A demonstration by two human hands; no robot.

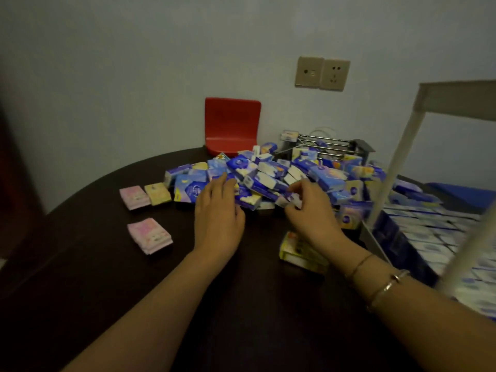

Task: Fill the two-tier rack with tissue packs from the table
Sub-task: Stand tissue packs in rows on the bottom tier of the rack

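Blue-and-white plastic tissue packs [271,181] heaped on dark round tabletop [107,264], beside white two-tier rack [397,162]. Left hand [217,210] flat, fingers straight, on heap; right hand [308,208] pinching one pack.

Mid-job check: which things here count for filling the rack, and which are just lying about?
For the job:
pile of tissue packs
two-tier rack
pink packs
yellow packs

Lying about:
red chair
wall sockets
metal rod rack
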